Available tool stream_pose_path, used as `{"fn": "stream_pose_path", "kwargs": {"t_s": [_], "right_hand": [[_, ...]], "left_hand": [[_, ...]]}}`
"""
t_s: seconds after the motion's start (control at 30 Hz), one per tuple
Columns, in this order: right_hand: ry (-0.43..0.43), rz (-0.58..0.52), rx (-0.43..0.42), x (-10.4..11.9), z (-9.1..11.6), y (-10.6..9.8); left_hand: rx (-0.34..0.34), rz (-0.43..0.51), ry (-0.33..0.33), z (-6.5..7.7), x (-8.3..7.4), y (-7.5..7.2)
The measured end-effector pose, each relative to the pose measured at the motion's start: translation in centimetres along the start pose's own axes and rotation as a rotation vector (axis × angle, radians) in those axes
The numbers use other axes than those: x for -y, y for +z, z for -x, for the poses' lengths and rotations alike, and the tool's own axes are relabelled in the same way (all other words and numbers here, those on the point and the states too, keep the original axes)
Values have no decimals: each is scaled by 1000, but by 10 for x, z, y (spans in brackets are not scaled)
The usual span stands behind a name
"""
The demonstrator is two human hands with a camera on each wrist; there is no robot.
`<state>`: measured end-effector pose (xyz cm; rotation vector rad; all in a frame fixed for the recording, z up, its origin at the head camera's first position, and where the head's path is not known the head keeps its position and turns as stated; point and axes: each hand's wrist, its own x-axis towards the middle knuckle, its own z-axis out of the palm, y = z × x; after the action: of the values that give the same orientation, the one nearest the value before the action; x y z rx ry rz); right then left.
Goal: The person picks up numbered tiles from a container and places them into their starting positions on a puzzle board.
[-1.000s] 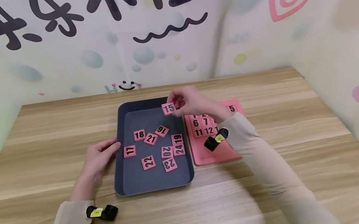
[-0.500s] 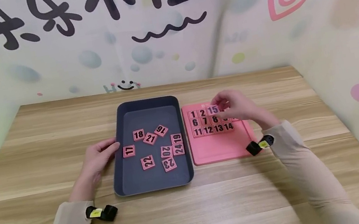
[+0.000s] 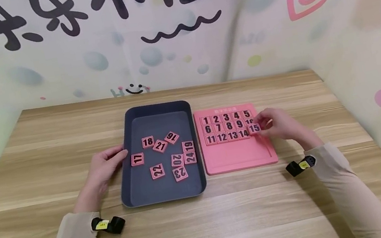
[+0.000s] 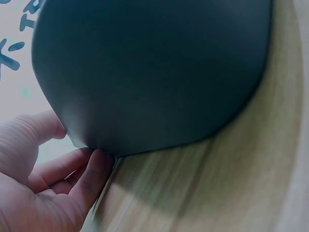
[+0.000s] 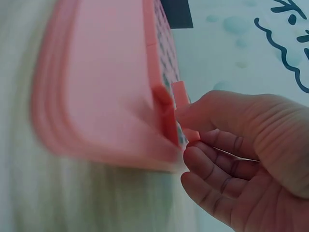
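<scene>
My right hand pinches a pink number tile marked 15 by its edge, just over the right end of the third row on the pink number board. In the right wrist view, thumb and index finger hold the tile slightly above the board. Rows of tiles 1 to 14 lie on the board. My left hand grips the left rim of a dark blue-grey tray; the left wrist view has thumb and fingers at the tray's edge.
Several loose tiles lie in the tray at various angles, among them 22, 17 and 16. Tray and board stand side by side on a wooden table. A printed wall rises behind it.
My right hand has carried tile 15 from above the tray's upper right, across the board, to the right end of its third row. My left hand stays at the tray.
</scene>
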<state>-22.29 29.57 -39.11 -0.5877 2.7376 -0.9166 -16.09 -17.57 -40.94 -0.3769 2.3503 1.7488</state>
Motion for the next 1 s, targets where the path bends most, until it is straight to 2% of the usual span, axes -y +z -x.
{"fn": "stream_pose_path", "kwargs": {"t_s": [0.47,0.63,0.8,1.0], "right_hand": [[-24,62,-5,3,4,5],[-2,106,-40,7,5,9],[-41,166,-80,10,8,13],[-71,172,-45,18,-1,9]], "left_hand": [[-2,-5,0,0,-1,1],[3,11,5,0,-2,1],[8,19,7,1,-3,1],[13,16,-1,2,-3,0]]}}
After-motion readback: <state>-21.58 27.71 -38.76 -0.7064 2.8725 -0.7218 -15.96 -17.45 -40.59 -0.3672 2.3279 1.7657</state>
